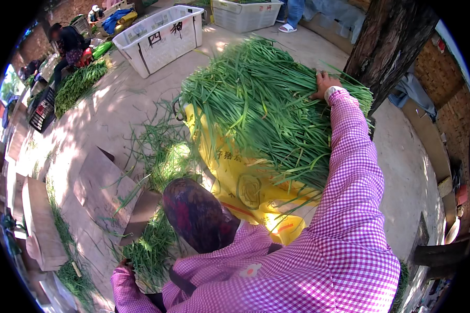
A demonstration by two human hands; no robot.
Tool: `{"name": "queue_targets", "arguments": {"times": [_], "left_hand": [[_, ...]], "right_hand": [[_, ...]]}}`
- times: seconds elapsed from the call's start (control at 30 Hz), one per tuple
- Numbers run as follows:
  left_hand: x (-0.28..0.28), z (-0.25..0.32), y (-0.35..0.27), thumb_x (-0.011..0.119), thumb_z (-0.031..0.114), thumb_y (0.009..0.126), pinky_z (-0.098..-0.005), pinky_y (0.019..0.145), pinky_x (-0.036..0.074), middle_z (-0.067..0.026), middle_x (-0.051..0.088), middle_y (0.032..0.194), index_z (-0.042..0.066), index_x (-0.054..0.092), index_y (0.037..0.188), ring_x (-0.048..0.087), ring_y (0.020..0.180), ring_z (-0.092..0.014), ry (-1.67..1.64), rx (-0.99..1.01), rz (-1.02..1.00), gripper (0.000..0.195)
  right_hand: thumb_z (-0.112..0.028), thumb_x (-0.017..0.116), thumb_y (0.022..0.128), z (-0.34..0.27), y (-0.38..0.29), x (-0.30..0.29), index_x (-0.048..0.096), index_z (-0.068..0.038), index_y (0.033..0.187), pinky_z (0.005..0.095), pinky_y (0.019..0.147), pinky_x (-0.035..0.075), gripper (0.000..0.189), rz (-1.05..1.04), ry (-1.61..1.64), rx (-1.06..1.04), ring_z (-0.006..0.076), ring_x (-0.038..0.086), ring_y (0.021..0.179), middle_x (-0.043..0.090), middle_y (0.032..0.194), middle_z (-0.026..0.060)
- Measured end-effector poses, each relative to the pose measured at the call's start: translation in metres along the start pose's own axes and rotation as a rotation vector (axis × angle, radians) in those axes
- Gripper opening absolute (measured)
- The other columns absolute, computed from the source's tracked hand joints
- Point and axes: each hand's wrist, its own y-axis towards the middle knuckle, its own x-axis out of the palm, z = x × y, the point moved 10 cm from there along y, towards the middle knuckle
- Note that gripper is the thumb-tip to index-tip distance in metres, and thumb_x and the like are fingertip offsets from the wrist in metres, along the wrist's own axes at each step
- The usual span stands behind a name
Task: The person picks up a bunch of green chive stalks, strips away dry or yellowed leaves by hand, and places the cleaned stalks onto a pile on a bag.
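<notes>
A large heap of long green leafy stalks, apparently garlic chives [258, 90], lies over a yellow printed sack [227, 164]. My right hand [326, 84] rests on the heap's right side, fingers spread over the leaves near the lighter stalk ends. At the lower left, my left hand [126, 264] is small and partly hidden by its sleeve, beside loose green leaves [152, 242] on the ground; whether it holds anything cannot be told. A dark patterned knee [197, 213] shows between the two arms. Both sleeves are purple-and-white checked.
An open cardboard box [105, 191] stands on the left among scattered leaves. White plastic crates [160, 43] [246, 17] stand beyond the heap, and a tree trunk [387, 47] rises at the right. A seated person [68, 43] is at the upper left, near piled greens [78, 88].
</notes>
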Motion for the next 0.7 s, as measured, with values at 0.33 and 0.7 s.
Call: {"name": "queue_targets", "arguments": {"times": [0.33,0.7], "left_hand": [[0.003,-0.014,-0.005,0.049,0.005,0.087,-0.0383,0.056,0.051,-0.0162,0.065,0.085,0.01,0.051,0.124,0.064,0.065,-0.024,-0.034,0.008,-0.001,0.037],[0.014,-0.012,0.014,0.051,0.007,0.088,-0.0403,0.061,0.053,-0.0157,0.065,0.091,0.01,0.049,0.125,0.066,0.069,-0.026,-0.013,0.025,-0.015,0.037]], "right_hand": [[-0.06,0.067,0.07,0.001,0.024,0.021,0.027,-0.012,0.142,0.0484,0.104,0.033,0.096,-0.265,0.025,0.034,0.0366,0.038,0.128,0.035,0.143,0.0147],[-0.043,0.074,0.063,0.005,0.006,-0.014,0.052,-0.008,0.123,0.04,0.094,0.043,0.073,-0.132,0.156,-0.091,0.0313,0.055,0.111,0.058,0.119,0.0165]]}}
